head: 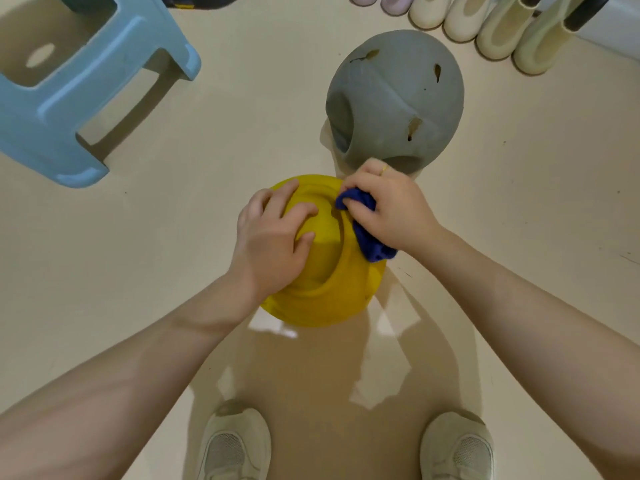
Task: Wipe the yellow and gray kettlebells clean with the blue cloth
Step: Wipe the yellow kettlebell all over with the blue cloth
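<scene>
Between both hands sits the yellow kettlebell (329,289): left (273,237) grips it, right (391,209) clutches blue cloth (372,247)

One kettlebell (329,289) stands before the feet, the other kettlebell (394,98) apparently just beyond.
</scene>
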Tool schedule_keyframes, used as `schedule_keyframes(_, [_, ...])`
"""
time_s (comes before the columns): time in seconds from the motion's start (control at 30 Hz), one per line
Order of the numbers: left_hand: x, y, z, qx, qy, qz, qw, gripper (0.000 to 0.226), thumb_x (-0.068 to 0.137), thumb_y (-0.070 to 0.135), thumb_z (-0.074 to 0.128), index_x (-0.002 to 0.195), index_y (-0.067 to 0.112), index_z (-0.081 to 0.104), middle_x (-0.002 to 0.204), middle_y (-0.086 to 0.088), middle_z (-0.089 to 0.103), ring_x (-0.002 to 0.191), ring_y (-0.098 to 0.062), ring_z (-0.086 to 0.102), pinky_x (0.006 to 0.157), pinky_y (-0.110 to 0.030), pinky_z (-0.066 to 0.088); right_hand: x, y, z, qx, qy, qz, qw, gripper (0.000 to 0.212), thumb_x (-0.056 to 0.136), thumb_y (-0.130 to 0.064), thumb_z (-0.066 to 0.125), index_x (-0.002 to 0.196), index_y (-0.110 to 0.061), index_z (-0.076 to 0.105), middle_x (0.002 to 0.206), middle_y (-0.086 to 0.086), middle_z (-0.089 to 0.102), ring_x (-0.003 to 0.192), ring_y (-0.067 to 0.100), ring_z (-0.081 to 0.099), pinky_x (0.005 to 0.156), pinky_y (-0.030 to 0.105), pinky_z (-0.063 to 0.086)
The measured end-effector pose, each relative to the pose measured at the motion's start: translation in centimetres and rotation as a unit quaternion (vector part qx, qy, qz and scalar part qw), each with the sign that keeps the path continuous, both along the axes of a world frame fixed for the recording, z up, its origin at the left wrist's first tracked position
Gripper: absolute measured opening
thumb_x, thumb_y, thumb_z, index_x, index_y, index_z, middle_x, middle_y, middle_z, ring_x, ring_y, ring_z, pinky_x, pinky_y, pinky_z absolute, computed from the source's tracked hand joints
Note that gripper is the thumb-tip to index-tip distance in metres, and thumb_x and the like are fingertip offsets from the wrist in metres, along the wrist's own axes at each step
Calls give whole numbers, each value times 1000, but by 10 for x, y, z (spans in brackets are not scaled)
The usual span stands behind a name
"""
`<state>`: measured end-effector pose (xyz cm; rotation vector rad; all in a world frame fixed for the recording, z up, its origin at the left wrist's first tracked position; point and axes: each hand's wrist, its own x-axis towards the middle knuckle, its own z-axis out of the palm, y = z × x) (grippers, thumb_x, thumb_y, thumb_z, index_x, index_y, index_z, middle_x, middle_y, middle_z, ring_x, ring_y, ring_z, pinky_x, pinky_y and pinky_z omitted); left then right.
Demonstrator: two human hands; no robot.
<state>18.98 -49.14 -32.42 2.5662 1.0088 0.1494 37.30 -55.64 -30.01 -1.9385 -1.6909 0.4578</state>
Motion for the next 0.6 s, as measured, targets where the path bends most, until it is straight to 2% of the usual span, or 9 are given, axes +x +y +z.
schedule_keyframes(0.17, [4,5,1,-19,-12,21,1000,41,79,41,45,106,17,65,137,-10,52,113,-40,50,94,-48,39,-5,39,-10,7,-89,-59,994,20,86,-20,54,99,-18,68,99,7,60,89,29,53,74,44,45])
schedule_keyframes(0.23, [5,7,2,-36,-15,37,999,46,78,45,44,111,17,62,140,-5,49,120,-36,45,98,-45,34,-3,33,-8,8,-49,-51,997,18,87,-19,55,98,-16,68,97,7,61,90,28,54,74,41,45])
schedule_keyframes(0.37, [8,12,2,-44,-24,65,997,44,82,40,58,121,20,55,145,3,41,130,-27,35,104,-39,26,2,-2,-4,-14,62,-1,998,17,84,-22,55,93,-14,66,92,4,60,85,20,56,76,37,47])
schedule_keyframes(0.43, [12,13,1,-40,-30,72,996,42,85,35,62,123,21,54,148,4,38,133,-25,31,107,-38,23,6,-17,-3,-34,126,6,991,13,82,-22,56,90,-17,65,88,-5,58,83,11,55,78,25,45])
schedule_keyframes(0.5, [14,12,-1,-36,-25,78,996,41,86,32,60,125,20,53,150,3,34,134,-26,29,108,-37,21,5,-18,-6,-49,178,-24,983,6,85,-20,58,89,-21,62,87,-13,57,84,3,54,78,18,42])
schedule_keyframes(0.6, [16,2,-3,-10,-19,70,997,37,91,33,51,123,16,56,153,-8,28,137,-35,29,110,-43,22,0,-7,-20,-9,199,-171,965,6,90,-17,55,91,-23,57,90,-8,58,86,9,54,77,23,44])
